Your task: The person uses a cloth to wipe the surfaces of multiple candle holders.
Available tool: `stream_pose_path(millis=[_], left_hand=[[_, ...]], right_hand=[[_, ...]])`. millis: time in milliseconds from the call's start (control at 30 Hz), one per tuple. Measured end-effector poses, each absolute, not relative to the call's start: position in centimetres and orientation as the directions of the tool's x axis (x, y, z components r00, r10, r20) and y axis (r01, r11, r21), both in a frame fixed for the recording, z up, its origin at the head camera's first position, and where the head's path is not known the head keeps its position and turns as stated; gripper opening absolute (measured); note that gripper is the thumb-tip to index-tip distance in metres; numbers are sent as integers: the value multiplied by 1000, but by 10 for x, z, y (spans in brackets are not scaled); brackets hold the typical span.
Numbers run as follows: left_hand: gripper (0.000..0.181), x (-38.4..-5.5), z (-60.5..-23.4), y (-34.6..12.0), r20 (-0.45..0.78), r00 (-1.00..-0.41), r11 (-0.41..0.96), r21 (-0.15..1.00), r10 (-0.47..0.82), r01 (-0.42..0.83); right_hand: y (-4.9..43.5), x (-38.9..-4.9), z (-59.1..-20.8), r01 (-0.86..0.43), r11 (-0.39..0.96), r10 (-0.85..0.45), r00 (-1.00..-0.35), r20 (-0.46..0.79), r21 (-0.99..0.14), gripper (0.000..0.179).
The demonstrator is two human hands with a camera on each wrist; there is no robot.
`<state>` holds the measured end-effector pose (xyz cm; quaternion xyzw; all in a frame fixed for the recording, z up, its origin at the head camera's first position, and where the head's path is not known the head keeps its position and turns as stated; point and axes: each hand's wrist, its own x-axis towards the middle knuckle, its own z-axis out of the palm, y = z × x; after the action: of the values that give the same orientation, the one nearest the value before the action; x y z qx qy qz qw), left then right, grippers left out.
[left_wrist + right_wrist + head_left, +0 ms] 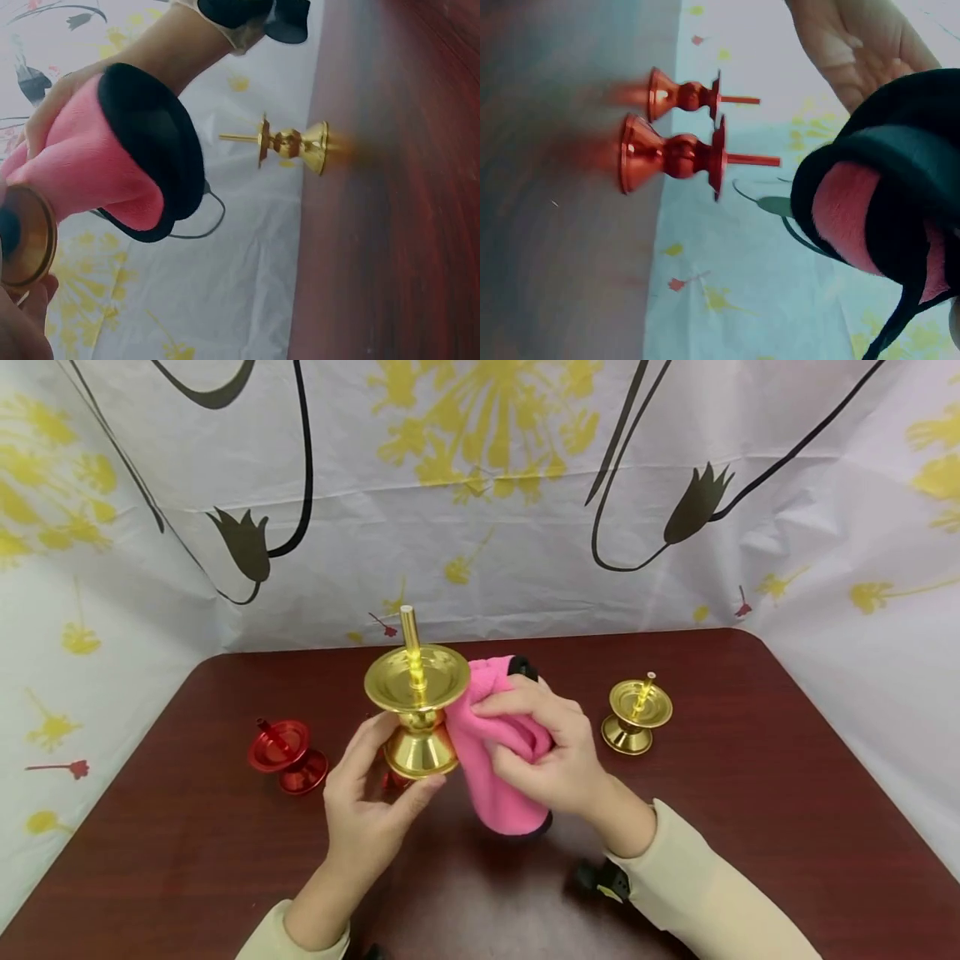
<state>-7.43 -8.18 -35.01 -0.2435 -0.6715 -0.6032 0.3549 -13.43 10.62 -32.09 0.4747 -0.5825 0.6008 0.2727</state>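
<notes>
In the head view my left hand (367, 810) holds a shiny gold candle holder (420, 747) by its base, upright above the table. It has a wide drip dish and a thin upright stem. My right hand (555, 747) pinches a bunched pink cloth (498, 802) with black edging, and the cloth touches the holder's right side. In the left wrist view the cloth (82, 157) meets the underside of the holder (34, 240). The right wrist view shows the cloth's dark edge (900, 135) close up, with the holder hidden behind it.
A smaller gold candle holder (636, 714) stands on the right of the dark red table (712, 827). To the left is a red candle holder (288, 756); a second red one (686, 96) shows in the right wrist view. A patterned white sheet (480, 568) hangs behind.
</notes>
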Motion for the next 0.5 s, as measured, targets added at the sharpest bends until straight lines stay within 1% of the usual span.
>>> stream_pose_path(millis=[33,67,133,267,367,433,500], left_hand=[[63,-73,-349,-81,767,-635,129,642,-95,756],[63,-72,-349,-81,760,-643,111,650,-93,752],[63,-69,-347,-80,738,-668,82,675,-94,734],[65,-66,-348,-79,703,-706,41,711,-88,702],[64,-66,-349,-79,685,-727,2,728,-46,686],[61,-66,-349,-80,663,-749,-13,749,-16,663],[59,-67,-348,-81,629,-778,-6,778,10,629]], right_hand=[[108,-136,-319,-897,-194,-227,-352,908,-397,29],[109,-137,-318,-905,-216,-230,-319,919,-368,28],[111,-139,-316,-906,-249,-240,-285,928,-343,27],[115,-138,-314,-898,-254,-262,-294,919,-360,29],[118,-139,-313,-895,-246,-270,-306,913,-372,31],[119,-141,-313,-893,-229,-268,-324,907,-387,31],[119,-142,-314,-887,-197,-272,-359,893,-417,30]])
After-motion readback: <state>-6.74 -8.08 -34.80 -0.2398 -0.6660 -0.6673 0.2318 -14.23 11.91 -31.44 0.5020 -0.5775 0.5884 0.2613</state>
